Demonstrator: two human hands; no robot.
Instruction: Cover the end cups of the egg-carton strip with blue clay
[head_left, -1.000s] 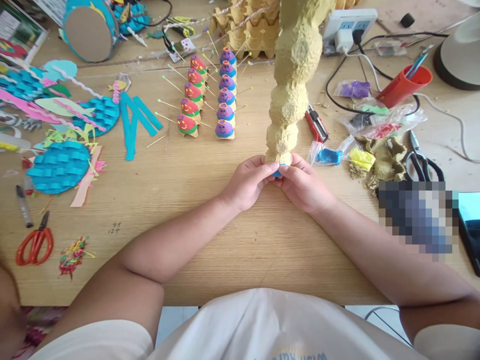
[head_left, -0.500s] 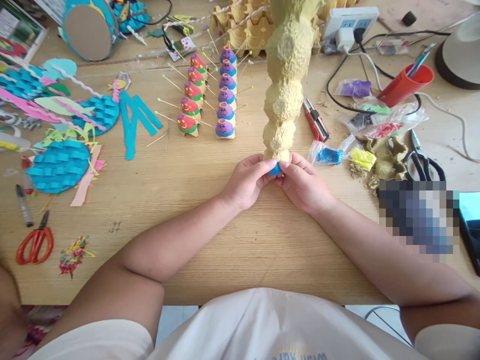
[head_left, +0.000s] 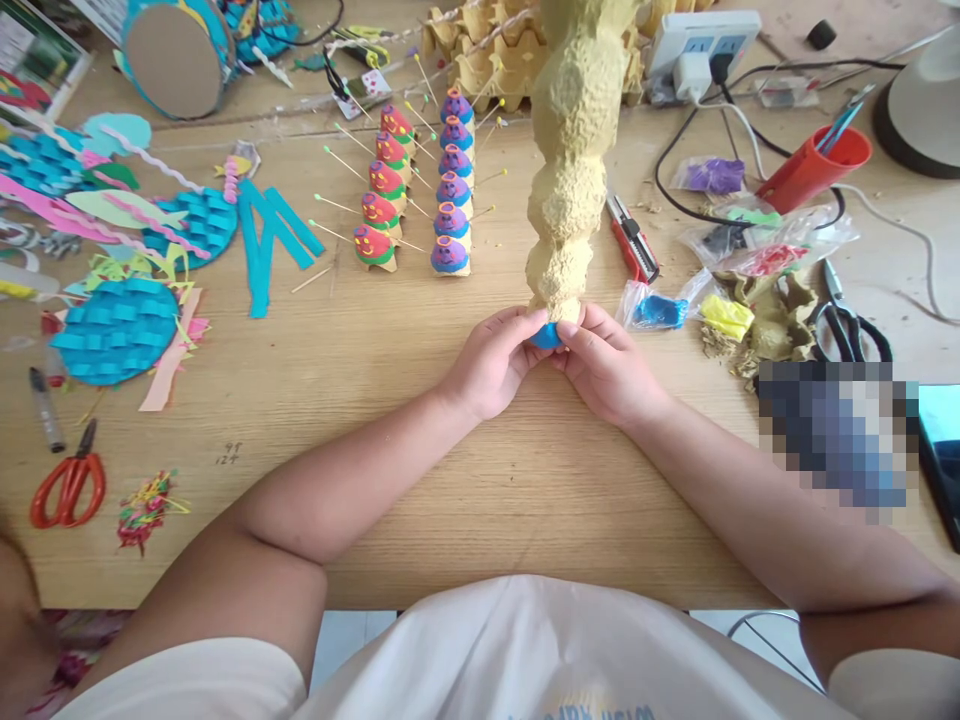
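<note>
The left hand [head_left: 491, 365] and the right hand [head_left: 607, 365] are mostly closed, pinching the near end of an egg-carton strip [head_left: 570, 170], thumbs beside its blue clay [head_left: 545, 336]. That end sits over the middle of the desk [head_left: 450, 500]; the strip runs towards the desk's far edge. More blue shows than a second ago (the strip has swung slightly left, too), so the clay seems readier for smoothing.

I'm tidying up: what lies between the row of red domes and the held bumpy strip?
In the head view, the purple domes stand between the red domes and the strip.
</note>
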